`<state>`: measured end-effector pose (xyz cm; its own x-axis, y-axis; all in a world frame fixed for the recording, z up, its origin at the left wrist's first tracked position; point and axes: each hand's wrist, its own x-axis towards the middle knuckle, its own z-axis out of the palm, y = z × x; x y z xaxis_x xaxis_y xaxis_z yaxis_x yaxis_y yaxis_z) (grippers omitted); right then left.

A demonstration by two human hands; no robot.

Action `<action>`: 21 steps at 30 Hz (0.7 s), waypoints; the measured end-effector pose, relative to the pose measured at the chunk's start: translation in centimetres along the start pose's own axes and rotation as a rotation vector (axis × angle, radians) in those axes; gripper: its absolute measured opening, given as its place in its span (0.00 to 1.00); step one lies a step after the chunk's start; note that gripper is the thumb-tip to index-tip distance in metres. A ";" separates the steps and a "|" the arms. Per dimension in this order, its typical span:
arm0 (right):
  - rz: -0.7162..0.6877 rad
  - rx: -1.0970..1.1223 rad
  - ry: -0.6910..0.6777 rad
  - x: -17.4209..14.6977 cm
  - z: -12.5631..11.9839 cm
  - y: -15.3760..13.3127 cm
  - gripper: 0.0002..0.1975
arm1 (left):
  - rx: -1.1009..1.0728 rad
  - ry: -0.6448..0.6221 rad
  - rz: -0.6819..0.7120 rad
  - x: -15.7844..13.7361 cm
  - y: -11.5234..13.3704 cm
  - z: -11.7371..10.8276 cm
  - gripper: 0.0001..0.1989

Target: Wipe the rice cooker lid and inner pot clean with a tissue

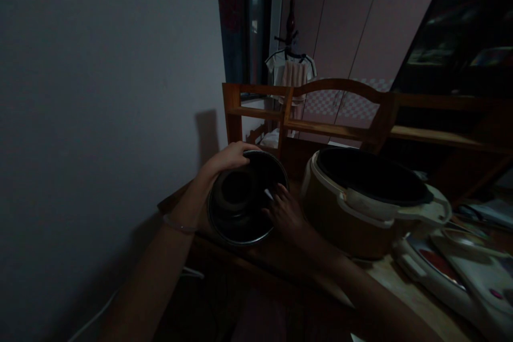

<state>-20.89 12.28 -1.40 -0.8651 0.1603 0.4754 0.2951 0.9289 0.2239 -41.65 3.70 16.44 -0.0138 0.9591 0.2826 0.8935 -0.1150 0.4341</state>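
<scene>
A dark, shiny inner cooking pot [234, 232] is tilted on its side so that its mouth faces me. My left hand [230, 159] grips the pot's upper rim, thumb over the edge. My right hand [285, 214] is at the pot's right side, reaching in at the mouth with its fingers curled. Between those fingers shows a small whitish piece [269, 194]; dim light hides what it is. To the right of this hand stands an electric cooker body [340, 224] with a black round opening and a pale rim.
A detached cooker lid [441, 267] lies at the lower right on the table. Behind the table runs a wooden shelf frame [336, 85]. A plain wall [112, 91] bounds the left side. A white cable [96, 312] hangs at lower left.
</scene>
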 end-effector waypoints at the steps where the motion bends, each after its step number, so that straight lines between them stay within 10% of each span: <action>1: 0.003 0.002 0.003 0.0 0.1 0.0 0.20 | -0.001 0.003 0.000 0.0 0.0 0.0 0.28; 14: -0.058 0.130 0.075 0.6 -2.9 -0.7 0.26 | -0.041 0.007 0.046 0.3 -0.7 0.4 0.28; 21: -0.027 0.445 0.473 0.2 -12.8 -2.6 0.22 | -0.063 0.008 0.057 0.1 -0.6 0.2 0.28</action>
<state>-16.62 5.57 9.01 -0.5680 0.0653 0.8204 -0.0081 0.9964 -0.0849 -42.04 3.93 16.01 0.0318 0.9484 0.3153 0.8627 -0.1854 0.4705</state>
